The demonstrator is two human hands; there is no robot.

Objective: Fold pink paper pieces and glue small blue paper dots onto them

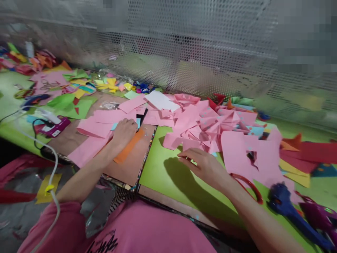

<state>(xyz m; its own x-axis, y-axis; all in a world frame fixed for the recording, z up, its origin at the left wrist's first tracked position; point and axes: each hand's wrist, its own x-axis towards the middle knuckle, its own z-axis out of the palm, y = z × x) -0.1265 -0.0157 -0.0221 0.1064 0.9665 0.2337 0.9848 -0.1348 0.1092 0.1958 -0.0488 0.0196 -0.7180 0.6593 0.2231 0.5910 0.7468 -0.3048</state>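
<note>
Fingers [131,123] of the person's left hand [121,133] are curling down over layered paper on a brown board [126,173], and from where I'm standing I cannot tell whether they are pinching anything. Light blue paper [138,123] is peeking out on both sides of them, a black strip [143,115] is jutting out just beyond, and an orange paper strip [130,146] is lying right beside the hand. Pink paper strips [88,149] are fanning out on its other side. Meanwhile the right hand [206,166] is hovering over the green bench [152,172], throwing a shadow, its thumb and forefinger standing apart with a gap showing between them; the fingertips are nearing a heap of folded pink paper [184,119]. Behind that heap's left end, a white sheet [162,101] is resting. Beside the right forearm, a red loop handle [254,189] and a blue tool [292,212] are lying.
</note>
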